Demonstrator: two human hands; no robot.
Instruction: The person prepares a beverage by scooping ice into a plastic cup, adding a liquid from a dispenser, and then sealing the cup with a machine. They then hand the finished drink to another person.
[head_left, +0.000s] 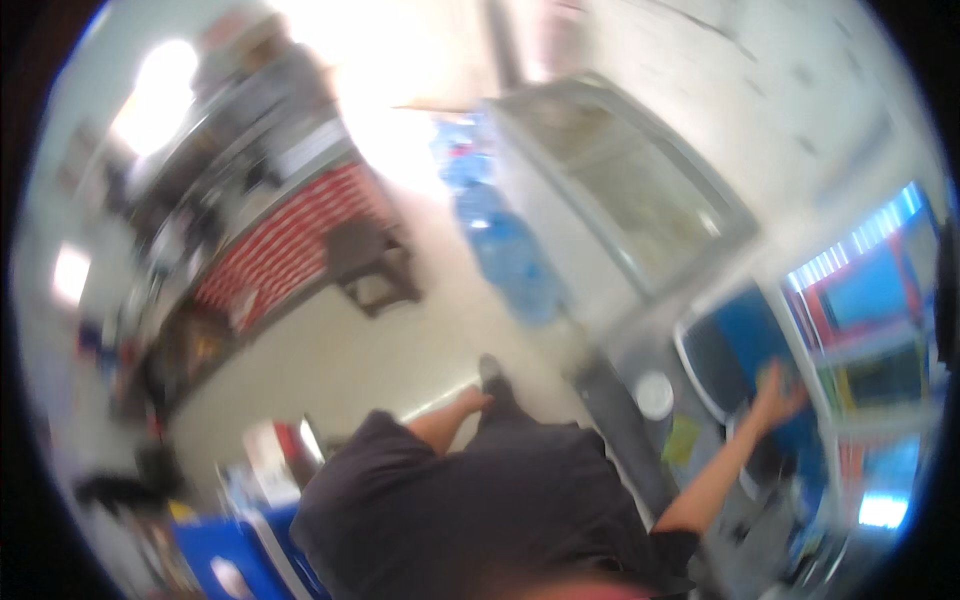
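My right hand (780, 397) reaches out at the right, in front of a blue and dark panel beside some shelves. Something small may be at its fingers; blur hides what it is and whether it is held. My left hand (474, 400) hangs low near the centre, over the floor by my dark shoe (491, 369); its fingers are too blurred to read. Left of my right forearm, a white round lid or cup (654, 396) stands on a grey surface, with a yellow-green item (681, 439) close by.
A glass-topped chest freezer (622, 180) stands ahead, with large blue water bottles (510, 255) along its side. A dark stool (369, 259) is by a counter with a red and white cloth (292, 240). Lit shelves (832, 420) rise at the right; a blue box (225, 555) is at lower left.
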